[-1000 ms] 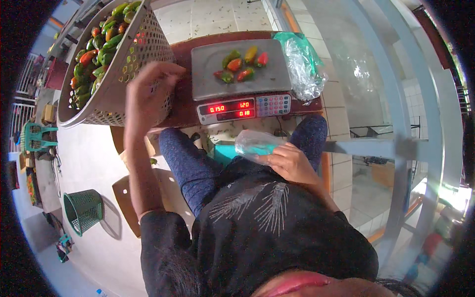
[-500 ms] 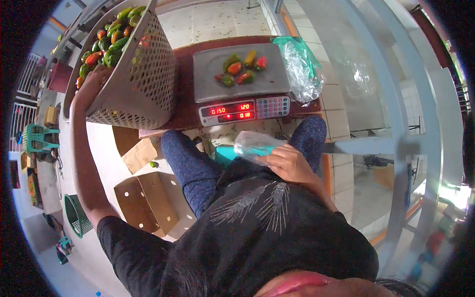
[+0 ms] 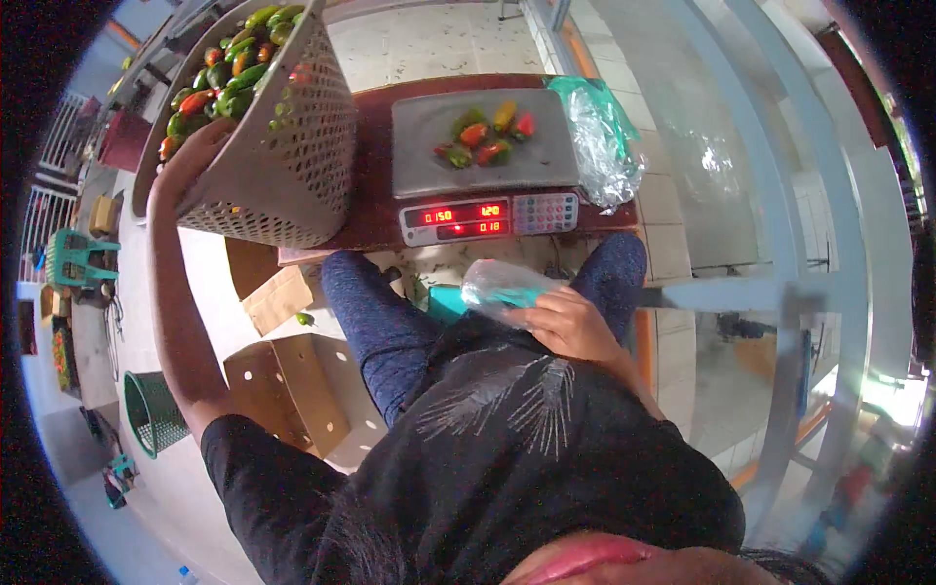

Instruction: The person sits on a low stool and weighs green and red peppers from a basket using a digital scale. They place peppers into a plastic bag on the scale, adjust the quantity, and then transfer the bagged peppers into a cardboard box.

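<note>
The left hand (image 3: 195,146) gripped the far rim of the basket (image 3: 283,146) at ten o'clock, fingers curled over it, tilting its peppers (image 3: 219,73) toward the scale (image 3: 485,166), likely for easier reach; a few peppers (image 3: 485,135) lay on the tray at twelve; the right hand (image 3: 570,322) closed around a clear bag (image 3: 502,288) at the lap, apparently kept ready; a heap of bags (image 3: 600,132) sat at one o'clock.

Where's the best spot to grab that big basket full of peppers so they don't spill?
Probably the rim. The basket is tilted, resting on the table beside the scale. The left hand already holds its rim on the left, near the peppers. A second grip on the opposite rim, coming from the right, would likely steady it.
</note>
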The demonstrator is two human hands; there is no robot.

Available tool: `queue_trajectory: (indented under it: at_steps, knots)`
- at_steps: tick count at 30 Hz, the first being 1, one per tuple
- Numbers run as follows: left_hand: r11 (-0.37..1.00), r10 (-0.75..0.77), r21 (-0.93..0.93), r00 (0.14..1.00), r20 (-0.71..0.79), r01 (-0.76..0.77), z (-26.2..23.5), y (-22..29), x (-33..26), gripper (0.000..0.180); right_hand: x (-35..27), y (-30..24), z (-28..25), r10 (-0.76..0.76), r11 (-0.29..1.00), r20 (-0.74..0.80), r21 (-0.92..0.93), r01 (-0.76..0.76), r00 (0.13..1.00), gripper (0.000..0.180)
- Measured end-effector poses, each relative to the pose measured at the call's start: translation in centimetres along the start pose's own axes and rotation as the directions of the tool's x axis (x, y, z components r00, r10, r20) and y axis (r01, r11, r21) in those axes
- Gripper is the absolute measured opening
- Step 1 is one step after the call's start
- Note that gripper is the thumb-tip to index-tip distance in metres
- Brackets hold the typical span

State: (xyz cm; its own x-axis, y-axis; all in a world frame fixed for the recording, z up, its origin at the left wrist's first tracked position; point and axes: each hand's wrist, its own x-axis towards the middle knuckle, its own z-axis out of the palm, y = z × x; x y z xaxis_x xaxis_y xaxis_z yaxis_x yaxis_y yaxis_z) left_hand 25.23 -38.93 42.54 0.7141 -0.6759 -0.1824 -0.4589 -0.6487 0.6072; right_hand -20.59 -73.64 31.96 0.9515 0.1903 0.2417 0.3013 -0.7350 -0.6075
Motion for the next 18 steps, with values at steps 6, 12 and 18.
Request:
queue_trajectory:
  at_steps: [6, 12, 18]
  knots:
    - [0.758, -0.294, 0.545, 0.934, -0.205, 0.359, -0.8, 2.0, -1.1, 0.032, 0.3, -0.3, -0.1, 0.045, 0.999, 0.029, 0.009, -0.045, 0.999, 0.032]
    - [0.906, 0.172, 0.402, 0.984, -0.053, -0.137, -0.2, 3.4, 0.4, 0.031, 1.0, -0.9, -0.1, 0.104, 0.994, 0.061, 0.037, -0.106, 0.993, 0.030]
    - [0.897, 0.222, 0.398, 0.975, -0.027, -0.193, -1.4, 1.8, 6.8, 0.033, 2.5, -1.5, 0.1, 0.018, 0.999, 0.102, 0.044, -0.023, 0.995, 0.030]
